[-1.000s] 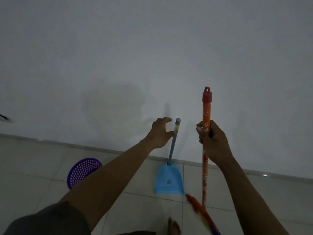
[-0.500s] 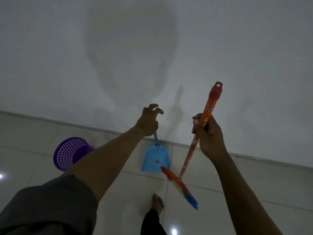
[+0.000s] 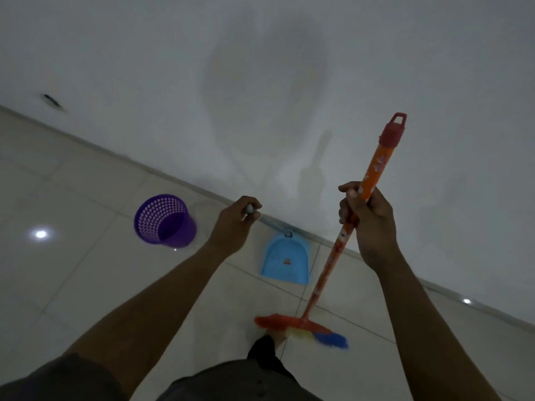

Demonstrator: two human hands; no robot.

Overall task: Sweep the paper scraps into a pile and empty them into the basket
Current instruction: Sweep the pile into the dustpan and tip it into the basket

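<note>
Head view shows the left hand [image 3: 234, 227] gripping the dustpan [image 3: 285, 261] by its handle tip, the right hand [image 3: 370, 227] clasping the broom [image 3: 327, 267], and the basket [image 3: 165, 219] left of both.

Purple basket [image 3: 165, 219] — blue dustpan [image 3: 285, 261] — orange broom [image 3: 326, 270]

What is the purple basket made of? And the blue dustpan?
The purple basket looks like moulded plastic: even colour, neat rows of holes in its wall. The blue dustpan seems plastic too: smooth, thin, one flat colour. Dim light leaves the finish uncertain.
</note>
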